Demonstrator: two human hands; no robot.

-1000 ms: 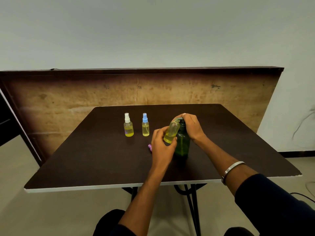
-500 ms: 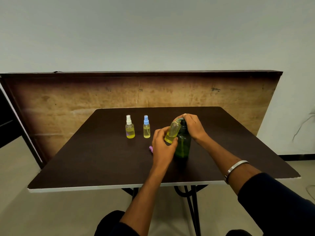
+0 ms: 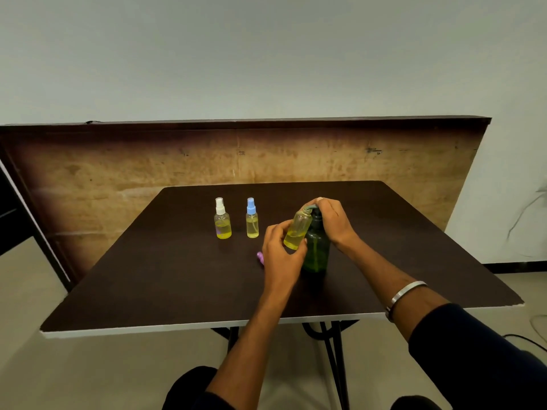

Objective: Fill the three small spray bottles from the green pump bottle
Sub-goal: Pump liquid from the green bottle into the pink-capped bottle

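The green pump bottle [image 3: 317, 250] stands upright on the dark table [image 3: 177, 276]. My right hand [image 3: 333, 218] lies curled over its pump head. My left hand [image 3: 281, 250] grips an uncapped small bottle [image 3: 297, 230], tilted, its mouth up against the pump spout; yellow liquid fills its lower part. Two capped spray bottles stand to the left, one with a white cap [image 3: 222, 220], one with a blue cap [image 3: 252, 219], both partly full of yellow liquid. A purple cap [image 3: 260, 257] lies on the table by my left hand, mostly hidden.
A brown board [image 3: 148, 170] stands upright behind the table against the wall. The table's white front edge [image 3: 148, 328] is near me. My knees show below it. A cable hangs on the wall at the right.
Both hands hold the same grip on the bottles. The view has shifted slightly, so everything sits a little lower and to the right.
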